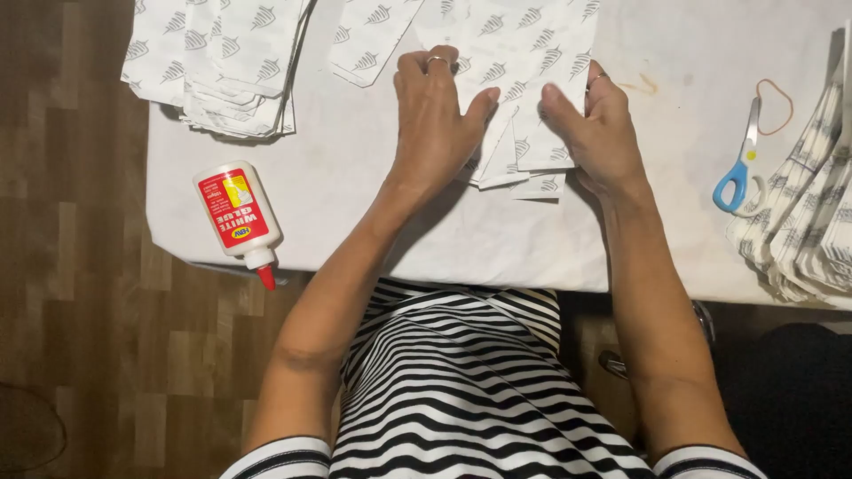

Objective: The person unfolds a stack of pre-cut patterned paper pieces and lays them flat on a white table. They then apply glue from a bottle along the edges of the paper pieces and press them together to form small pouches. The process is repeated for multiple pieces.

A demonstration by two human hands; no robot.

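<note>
Pressing flat on a white printed paper sheet [532,106] patterned with small grey leaf shapes, the left hand [435,120] lies palm down with its fingers together and extended, a ring on one of them, while the right hand [596,133] pins the sheet's right edge, thumb on top and the other fingers curled round the edge, partly hidden. The sheet lies mid-table between the two hands, over the white cloth-covered table [355,213], with folded points showing at its lower edge.

A fold like this probably comes out best if the edges are lined up first, one hand keeps the layers from sliding, and the crease is rubbed down firmly with thumb or fingertip from the middle outward; thin paper shifts and wrinkles easily.

The paper looks thin, matt and crisp, holding sharp angular creases. A loose stack of the same leaf-printed paper [226,62] sits at the table's far left corner, and a fanned pile of folded printed pieces [812,213] lies at the right edge. Near the left edge lies a white plastic glue bottle with a red label and red nozzle [238,215], smooth and rounded, on its side. Blue-handled scissors [741,164] lie at right beside a thin tan rubber band [775,105].
</note>
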